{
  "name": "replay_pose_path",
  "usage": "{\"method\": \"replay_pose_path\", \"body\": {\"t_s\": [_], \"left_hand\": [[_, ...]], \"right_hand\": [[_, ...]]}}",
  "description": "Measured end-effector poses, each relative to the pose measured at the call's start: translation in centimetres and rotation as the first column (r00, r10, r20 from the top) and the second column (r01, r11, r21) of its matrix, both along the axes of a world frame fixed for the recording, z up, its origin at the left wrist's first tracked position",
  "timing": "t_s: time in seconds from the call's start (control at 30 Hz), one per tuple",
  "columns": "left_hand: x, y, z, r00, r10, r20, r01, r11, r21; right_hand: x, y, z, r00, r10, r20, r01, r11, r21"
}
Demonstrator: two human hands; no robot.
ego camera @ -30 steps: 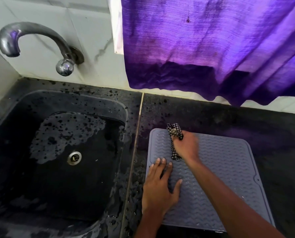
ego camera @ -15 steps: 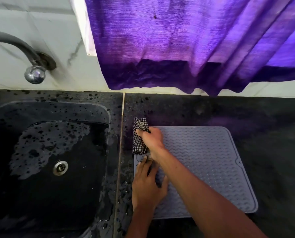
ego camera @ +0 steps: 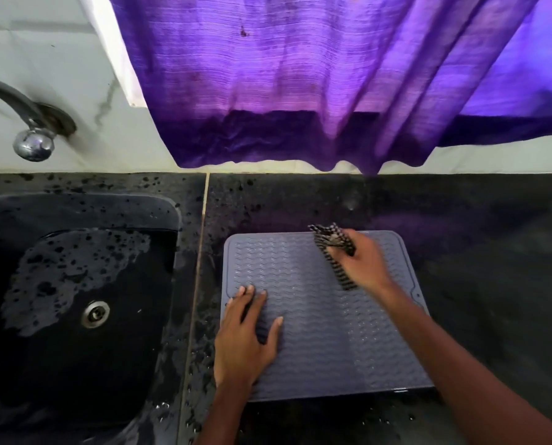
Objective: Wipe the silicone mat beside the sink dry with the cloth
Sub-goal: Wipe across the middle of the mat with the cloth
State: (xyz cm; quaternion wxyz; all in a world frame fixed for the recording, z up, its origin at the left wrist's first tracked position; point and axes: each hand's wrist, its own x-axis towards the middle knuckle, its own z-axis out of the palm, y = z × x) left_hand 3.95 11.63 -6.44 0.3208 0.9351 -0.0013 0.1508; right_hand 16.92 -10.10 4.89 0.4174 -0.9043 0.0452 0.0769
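A grey ribbed silicone mat (ego camera: 303, 274) lies flat on the black counter, just right of the sink. My right hand (ego camera: 364, 263) grips a bunched black-and-white checked cloth (ego camera: 332, 248) and presses it on the mat near its far right corner; hand and cloth are motion-blurred. My left hand (ego camera: 244, 338) rests flat on the mat's near left part, fingers straight and spread. Small water droplets show on the mat's right side.
A black sink (ego camera: 75, 316) with a metal drain (ego camera: 95, 314) fills the left. A chrome tap (ego camera: 32, 146) juts from the white tiled wall. A purple curtain (ego camera: 300, 75) hangs over the counter's back edge. The black counter (ego camera: 493, 268) around the mat is wet and speckled.
My right hand has swept the cloth from the mat's far left corner across to its far right side. My left hand has stayed flat on the mat's left part.
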Motion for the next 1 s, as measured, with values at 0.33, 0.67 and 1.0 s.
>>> {"method": "replay_pose_path", "body": {"t_s": [0.33,0.67,1.0], "left_hand": [[-0.1,0.1,0.0,0.998,0.068,0.012,-0.068,0.998,0.016],[-0.2,-0.3,0.6,0.995,0.092,-0.024,-0.090,0.995,0.052],[-0.2,-0.3,0.6,0.992,0.113,-0.059,-0.110,0.993,0.051]], "right_hand": [[-0.3,-13.7,-1.9,0.991,0.133,0.013,-0.119,0.927,-0.357],[-0.5,-14.2,-2.8,0.918,0.385,0.097,-0.313,0.852,-0.420],[0.2,-8.1,-4.1,0.806,0.580,0.116,-0.476,0.753,-0.454]]}}
